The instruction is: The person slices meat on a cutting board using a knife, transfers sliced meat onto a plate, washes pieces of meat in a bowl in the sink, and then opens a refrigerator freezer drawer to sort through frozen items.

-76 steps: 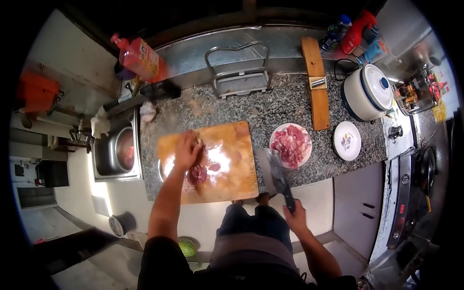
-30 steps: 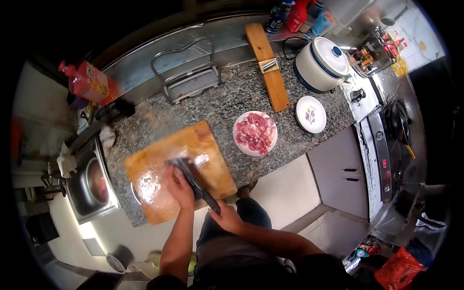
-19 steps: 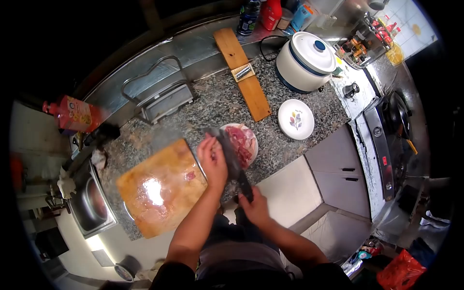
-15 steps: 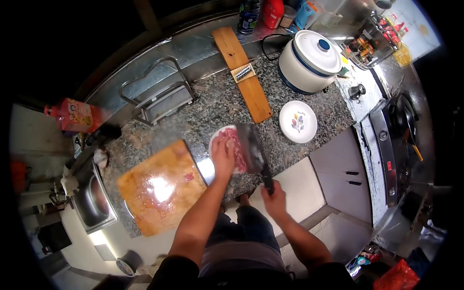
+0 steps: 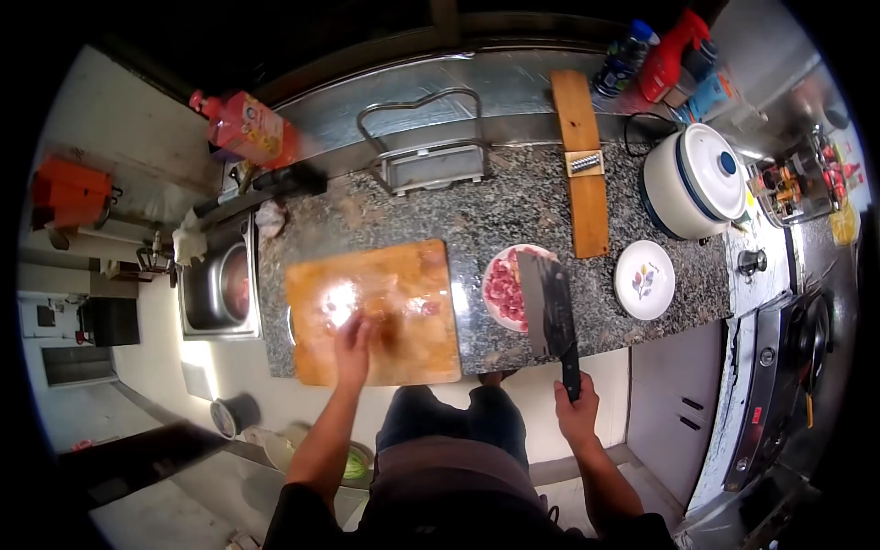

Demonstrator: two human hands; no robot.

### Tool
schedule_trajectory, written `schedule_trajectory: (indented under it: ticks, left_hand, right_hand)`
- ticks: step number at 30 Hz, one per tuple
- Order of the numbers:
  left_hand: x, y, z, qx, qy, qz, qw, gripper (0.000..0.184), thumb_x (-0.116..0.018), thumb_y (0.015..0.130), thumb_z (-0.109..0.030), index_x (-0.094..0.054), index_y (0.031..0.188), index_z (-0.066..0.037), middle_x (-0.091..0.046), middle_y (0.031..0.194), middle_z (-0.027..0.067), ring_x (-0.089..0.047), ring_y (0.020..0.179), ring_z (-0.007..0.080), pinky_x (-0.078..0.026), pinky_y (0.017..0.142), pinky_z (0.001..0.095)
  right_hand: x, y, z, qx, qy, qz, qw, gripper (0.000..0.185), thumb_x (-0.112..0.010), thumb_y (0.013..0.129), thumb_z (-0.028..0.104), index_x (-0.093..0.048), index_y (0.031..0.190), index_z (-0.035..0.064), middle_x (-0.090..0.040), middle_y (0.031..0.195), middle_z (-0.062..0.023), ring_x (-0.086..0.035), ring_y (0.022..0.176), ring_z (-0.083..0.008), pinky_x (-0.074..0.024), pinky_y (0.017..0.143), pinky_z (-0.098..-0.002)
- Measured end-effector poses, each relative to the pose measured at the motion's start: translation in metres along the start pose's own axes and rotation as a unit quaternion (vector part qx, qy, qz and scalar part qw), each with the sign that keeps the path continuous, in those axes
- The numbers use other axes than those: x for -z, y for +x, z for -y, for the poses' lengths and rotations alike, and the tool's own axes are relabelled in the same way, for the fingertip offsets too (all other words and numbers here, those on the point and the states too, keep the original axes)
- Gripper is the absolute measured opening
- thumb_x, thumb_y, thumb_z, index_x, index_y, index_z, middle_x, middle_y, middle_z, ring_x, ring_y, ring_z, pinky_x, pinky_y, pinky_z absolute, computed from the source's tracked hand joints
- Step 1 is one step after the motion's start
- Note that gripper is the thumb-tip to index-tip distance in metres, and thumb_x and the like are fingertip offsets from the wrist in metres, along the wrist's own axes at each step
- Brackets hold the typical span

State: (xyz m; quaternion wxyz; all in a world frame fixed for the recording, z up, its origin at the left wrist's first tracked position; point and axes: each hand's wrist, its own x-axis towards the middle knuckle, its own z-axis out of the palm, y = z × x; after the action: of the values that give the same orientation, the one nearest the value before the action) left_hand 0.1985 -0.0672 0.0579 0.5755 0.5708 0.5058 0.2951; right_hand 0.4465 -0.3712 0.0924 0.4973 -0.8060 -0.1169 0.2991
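Note:
My left hand [image 5: 352, 341] is over the lower middle of the wooden cutting board [image 5: 422, 348], its fingers close together; whether it holds anything is too blurred to tell. A small piece of meat [image 5: 427, 308] lies on the right part of the board. My right hand [image 5: 576, 403] grips the black handle of a cleaver [image 5: 550, 307], whose broad blade covers the right part of a plate. On that white plate [image 5: 490, 270] is a heap of cut red meat [image 5: 506, 289].
Further right sit a flowered plate [image 5: 644, 280], a wooden grater board [image 5: 588, 211] and a white pot [image 5: 687, 183]. A metal rack [image 5: 431, 170] stands behind the board. The sink [image 5: 220, 284] is at the left, the stove [image 5: 765, 367] at the right.
My left hand has gone from the meat plate back to the cutting board. The cleaver remains in my right hand beside the plate, after passing over the board earlier. The camera view has turned.

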Motion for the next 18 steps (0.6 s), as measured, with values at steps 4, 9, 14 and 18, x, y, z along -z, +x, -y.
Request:
schedule_trajectory:
  ticks: [4, 9, 14, 18]
  left_hand:
    - [0.019, 0.013, 0.005, -0.121, 0.295, 0.077, 0.945, 0.022, -0.061, 0.084, -0.007, -0.069, 0.105, -0.006, -0.067, 0.098, 0.0139, -0.064, 0.089, 0.0264, -0.052, 0.078, 0.0346]
    - [-0.063, 0.052, 0.03, -0.34, 0.43, 0.248, 0.798, 0.032, -0.064, 0.079, -0.014, -0.062, 0.111, -0.009, -0.059, 0.111, 0.0137, -0.061, 0.094, 0.0327, -0.053, 0.078, 0.0415]
    - [-0.068, 0.075, 0.026, -0.373, 0.462, 0.324, 0.736, 0.019, -0.064, 0.08, -0.015, -0.065, 0.098, -0.008, -0.063, 0.098, 0.0127, -0.063, 0.085, 0.031, -0.053, 0.068, 0.0418]
    - [-0.092, 0.063, -0.028, -0.22, 0.307, 0.282, 0.882, 0.013, -0.059, 0.086, -0.018, -0.066, 0.09, -0.007, -0.064, 0.086, 0.0144, -0.063, 0.081, 0.0334, -0.051, 0.071, 0.0403]
  right_hand:
    - [-0.048, -0.021, -0.017, 0.012, -0.061, 0.01, 0.998, 0.02, -0.067, 0.086, 0.009, -0.057, 0.101, 0.0016, -0.052, 0.064, 0.003, -0.044, 0.054, -0.0029, -0.0374, 0.048, -0.0215]
    - [-0.106, -0.082, -0.013, -0.072, 0.023, -0.067, 0.995, 0.017, -0.063, 0.088, 0.006, -0.052, 0.1, 0.0, -0.05, 0.058, 0.0015, -0.045, 0.044, -0.0055, -0.0362, 0.04, -0.0231]
    - [-0.133, -0.147, -0.01, -0.121, 0.177, -0.23, 0.949, 0.015, -0.06, 0.09, 0.007, -0.047, 0.094, 0.004, -0.047, 0.057, 0.0012, -0.043, 0.041, -0.0069, -0.0353, 0.038, -0.0233]
    - [-0.142, -0.17, -0.027, -0.114, 0.209, -0.295, 0.925, 0.015, -0.06, 0.09, 0.008, -0.046, 0.094, 0.0047, -0.047, 0.057, 0.0012, -0.042, 0.041, -0.0074, -0.0355, 0.038, -0.0236]
